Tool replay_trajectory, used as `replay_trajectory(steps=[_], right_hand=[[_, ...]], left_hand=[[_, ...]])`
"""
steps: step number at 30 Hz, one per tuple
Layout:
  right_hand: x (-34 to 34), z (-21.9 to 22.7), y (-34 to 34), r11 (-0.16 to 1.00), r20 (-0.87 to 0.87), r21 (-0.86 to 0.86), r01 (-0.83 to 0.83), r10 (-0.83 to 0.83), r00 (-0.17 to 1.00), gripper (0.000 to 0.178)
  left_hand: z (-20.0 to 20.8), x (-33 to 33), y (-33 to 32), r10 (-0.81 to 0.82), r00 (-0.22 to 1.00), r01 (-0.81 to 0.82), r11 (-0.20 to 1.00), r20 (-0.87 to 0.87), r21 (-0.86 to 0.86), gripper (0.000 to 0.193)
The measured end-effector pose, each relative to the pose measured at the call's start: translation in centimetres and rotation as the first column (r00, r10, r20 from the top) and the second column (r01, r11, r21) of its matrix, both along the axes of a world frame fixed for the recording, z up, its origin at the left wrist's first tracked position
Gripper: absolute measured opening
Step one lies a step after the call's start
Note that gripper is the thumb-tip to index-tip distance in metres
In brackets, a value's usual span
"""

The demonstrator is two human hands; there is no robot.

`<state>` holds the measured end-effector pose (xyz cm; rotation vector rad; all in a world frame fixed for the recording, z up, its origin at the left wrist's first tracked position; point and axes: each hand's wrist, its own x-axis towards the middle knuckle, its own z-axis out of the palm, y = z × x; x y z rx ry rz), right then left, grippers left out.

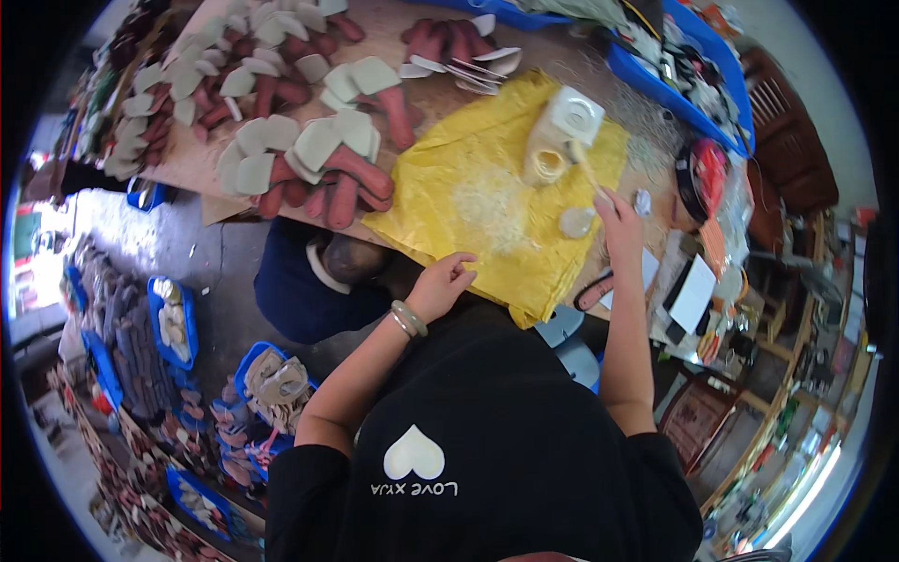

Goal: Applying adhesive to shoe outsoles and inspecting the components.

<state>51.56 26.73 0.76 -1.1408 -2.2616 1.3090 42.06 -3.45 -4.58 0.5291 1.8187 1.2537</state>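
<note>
My right hand (620, 223) is closed around the pale handle of a brush (586, 169). The brush's head is beside the mouth of a whitish plastic container (546, 161), its inside coated pale yellow. Under the container lies a crumpled yellow sheet (440, 201) with whitish smears in its middle. A small translucent round piece (576, 222) rests on the sheet near my right wrist. At the sheet's near edge hovers my left hand (444, 287), fingers loosely curled and slightly apart, with nothing seen in them; bangles circle that wrist.
Dark-red shoe-sole-shaped pieces with white flaps (342, 178) lie in clusters across the table's left. Blue bins (716, 70) with mixed items stand at the far right. A person in dark blue (304, 281) bends low beside the table. More blue bins (173, 323) stand on the floor at left.
</note>
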Motion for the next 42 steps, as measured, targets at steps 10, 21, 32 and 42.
replay_trajectory(steps=[10,21,32,42], right_hand=[[-7.5,-2.5,6.8,0.673,0.611,0.364,-0.644,0.349,0.71,0.02],[-10.5,-3.8,8.4,0.619,0.623,0.372,-0.692,0.385,0.68,0.037],[-1.3,-8.8,3.5,0.659,0.89,0.223,-0.718,0.163,0.426,0.032],[8.0,-2.6,8.9,0.976,0.384,0.171,0.135,-0.192,0.903,0.033]], left_hand=[[-1.4,0.8,-1.2,0.03,0.999,-0.032,0.998,0.043,0.049,0.029],[-2.9,1.6,-4.0,0.072,0.994,-0.072,0.997,0.081,0.002,0.026],[-2.7,1.1,-3.4,-0.021,0.997,0.024,0.999,0.08,-0.027,0.027],[-3.5,1.6,-3.5,0.002,0.994,-0.002,1.0,0.105,0.004,0.026]])
